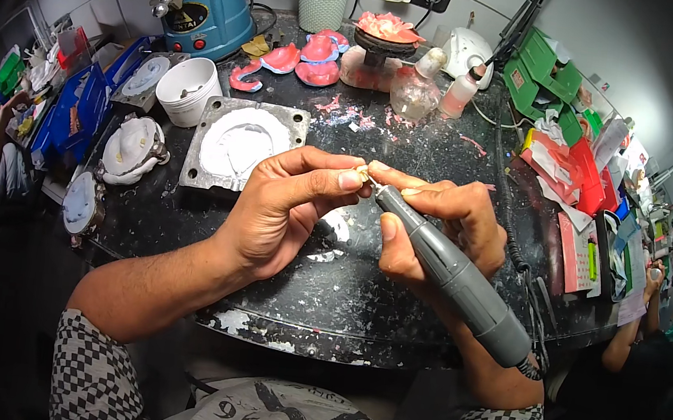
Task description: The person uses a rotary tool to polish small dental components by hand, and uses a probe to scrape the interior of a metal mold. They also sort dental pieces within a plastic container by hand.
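Observation:
My left hand [291,205] pinches a tiny pale piece [362,173] between thumb and fingertips, over the middle of the dark workbench [411,136]. My right hand [443,222] grips a grey pen-shaped rotary handpiece [461,282] like a pencil. Its thin tip touches the small piece. The handpiece's cord leaves at its rear end, near my right forearm. The piece is mostly hidden by my fingertips.
A metal flask half filled with white plaster [240,143] lies behind my left hand, beside a white bowl [188,89] and plaster moulds [132,149]. Pink wax plates [304,61], a blue machine [205,13], bottles [415,86] and green bins [548,68] line the back. Other people sit at both sides.

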`<state>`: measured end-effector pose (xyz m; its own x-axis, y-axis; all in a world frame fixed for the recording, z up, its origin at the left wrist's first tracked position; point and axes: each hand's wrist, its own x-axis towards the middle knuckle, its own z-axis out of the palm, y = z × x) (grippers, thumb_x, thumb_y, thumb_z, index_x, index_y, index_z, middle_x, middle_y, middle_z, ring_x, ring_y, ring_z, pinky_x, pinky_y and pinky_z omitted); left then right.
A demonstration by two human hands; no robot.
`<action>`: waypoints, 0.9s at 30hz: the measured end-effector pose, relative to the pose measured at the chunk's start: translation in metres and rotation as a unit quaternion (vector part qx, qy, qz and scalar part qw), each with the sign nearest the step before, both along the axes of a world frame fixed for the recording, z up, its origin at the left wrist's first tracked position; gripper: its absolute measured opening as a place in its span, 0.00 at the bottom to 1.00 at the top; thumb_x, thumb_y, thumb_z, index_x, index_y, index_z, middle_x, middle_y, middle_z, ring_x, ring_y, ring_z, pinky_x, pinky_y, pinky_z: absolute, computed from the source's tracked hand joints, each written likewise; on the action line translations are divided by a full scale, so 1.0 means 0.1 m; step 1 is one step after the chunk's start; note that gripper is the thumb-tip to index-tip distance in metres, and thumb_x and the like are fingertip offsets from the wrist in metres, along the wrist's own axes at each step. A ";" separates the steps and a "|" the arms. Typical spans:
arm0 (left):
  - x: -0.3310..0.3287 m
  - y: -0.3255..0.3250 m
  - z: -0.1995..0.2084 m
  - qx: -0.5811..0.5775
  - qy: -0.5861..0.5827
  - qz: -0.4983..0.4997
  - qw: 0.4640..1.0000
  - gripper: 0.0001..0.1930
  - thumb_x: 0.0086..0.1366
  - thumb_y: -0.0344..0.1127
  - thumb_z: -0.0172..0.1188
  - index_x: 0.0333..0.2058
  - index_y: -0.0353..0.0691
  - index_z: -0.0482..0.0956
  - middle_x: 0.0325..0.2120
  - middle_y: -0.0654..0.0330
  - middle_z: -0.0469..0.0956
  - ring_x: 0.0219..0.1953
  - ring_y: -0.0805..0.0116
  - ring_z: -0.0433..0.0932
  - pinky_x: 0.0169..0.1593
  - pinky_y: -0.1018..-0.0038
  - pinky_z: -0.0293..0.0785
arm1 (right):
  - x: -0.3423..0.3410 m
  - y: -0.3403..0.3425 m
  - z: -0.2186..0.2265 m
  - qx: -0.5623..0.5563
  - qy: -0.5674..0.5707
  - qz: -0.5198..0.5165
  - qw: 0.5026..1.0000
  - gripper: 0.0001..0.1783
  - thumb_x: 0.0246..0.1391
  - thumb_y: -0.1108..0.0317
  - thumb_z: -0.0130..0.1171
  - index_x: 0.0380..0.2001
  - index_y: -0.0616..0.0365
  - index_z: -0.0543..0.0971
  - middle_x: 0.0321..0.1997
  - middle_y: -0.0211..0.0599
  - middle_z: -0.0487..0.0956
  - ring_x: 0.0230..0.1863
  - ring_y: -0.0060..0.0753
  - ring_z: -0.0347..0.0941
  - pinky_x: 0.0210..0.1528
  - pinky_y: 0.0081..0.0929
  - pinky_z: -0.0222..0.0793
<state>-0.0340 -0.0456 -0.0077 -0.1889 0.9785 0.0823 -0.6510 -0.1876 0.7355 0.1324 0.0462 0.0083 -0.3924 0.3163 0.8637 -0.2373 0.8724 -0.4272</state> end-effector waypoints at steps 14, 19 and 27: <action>0.03 0.01 0.01 0.000 0.027 0.025 0.999 0.08 0.62 0.26 0.64 0.41 0.31 0.82 0.38 0.52 0.83 0.43 0.65 0.81 0.55 0.68 0.75 | 0.00 -0.01 -0.01 -0.032 -0.005 0.002 0.999 0.16 0.39 0.78 0.71 0.31 0.64 0.74 0.32 0.42 0.83 0.41 0.39 0.85 0.36 0.22 0.82; 0.03 0.02 0.01 -0.002 0.023 0.014 1.000 0.09 0.63 0.27 0.64 0.41 0.31 0.82 0.37 0.52 0.83 0.43 0.65 0.81 0.55 0.68 0.75 | 0.00 0.00 -0.02 -0.052 0.008 0.022 0.998 0.16 0.40 0.78 0.70 0.31 0.65 0.74 0.30 0.41 0.82 0.41 0.39 0.85 0.37 0.22 0.82; 0.00 0.00 0.02 -0.012 -0.015 -0.012 1.000 0.09 0.63 0.27 0.63 0.42 0.32 0.81 0.39 0.51 0.83 0.44 0.64 0.82 0.57 0.68 0.75 | 0.07 -0.02 0.02 -0.048 -0.057 0.019 0.997 0.16 0.48 0.81 0.62 0.37 0.62 0.68 0.29 0.43 0.79 0.41 0.38 0.83 0.41 0.26 0.77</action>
<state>-0.0340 -0.0460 -0.0062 -0.1668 0.9845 0.0541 -0.6770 -0.1543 0.7196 0.1394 0.0438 0.0101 -0.4997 0.3785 0.7791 -0.2144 0.8175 -0.5346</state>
